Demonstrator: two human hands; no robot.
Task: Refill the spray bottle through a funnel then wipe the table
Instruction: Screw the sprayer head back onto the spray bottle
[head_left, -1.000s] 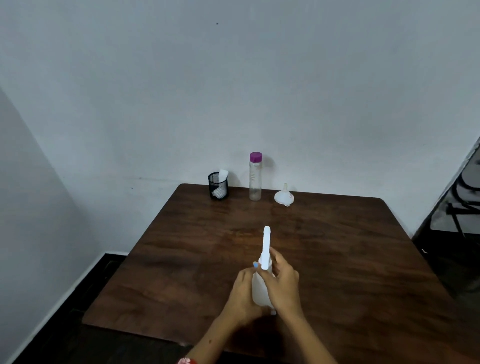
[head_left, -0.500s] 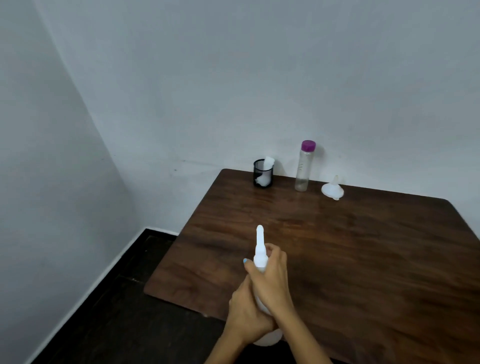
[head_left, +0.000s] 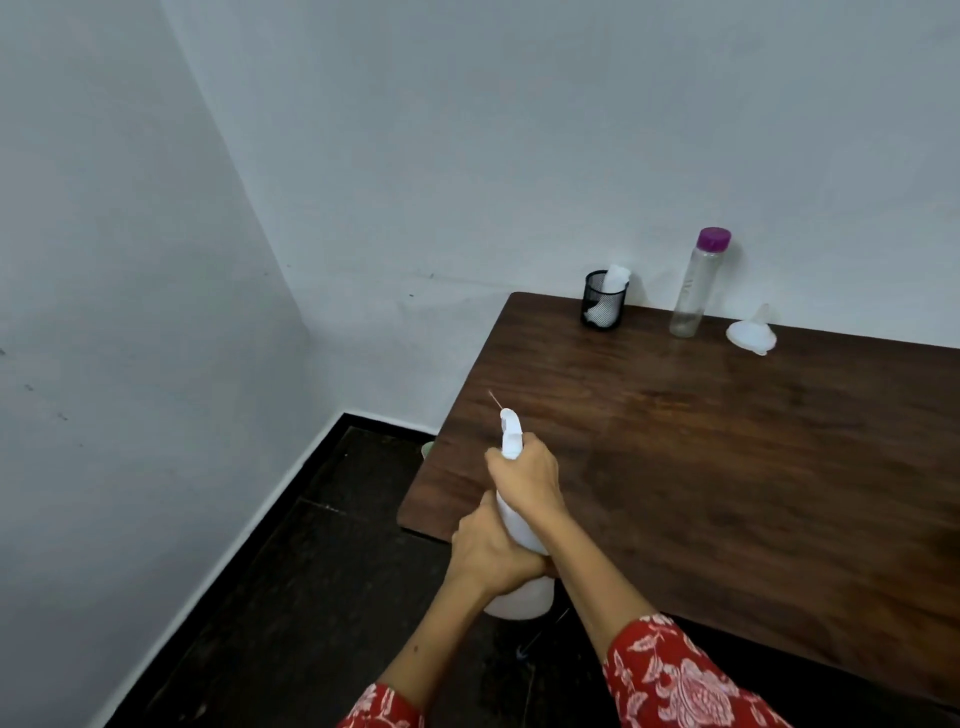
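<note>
I hold a white spray bottle (head_left: 514, 525) in both hands at the near left corner of the dark wooden table (head_left: 727, 457). My left hand (head_left: 488, 556) wraps its lower body. My right hand (head_left: 527, 480) grips the neck under the white spray head (head_left: 510, 432), which points away to the upper left. A clear bottle with a purple cap (head_left: 697, 283) stands at the table's far edge. To its right a white funnel (head_left: 751, 332) lies wide end down. A white cloth (head_left: 613, 283) sticks out of a black mesh cup (head_left: 602, 301) to the left of the bottle.
White walls meet in a corner at the left, with a dark floor (head_left: 311, 571) and black skirting below. The table's left edge runs just beside my hands. A small pale object (head_left: 427, 449) shows on the floor by that edge.
The view has swung left, so the table now sits at the right. The spray bottle has moved toward me, off the table's near left corner, still gripped by both hands.
</note>
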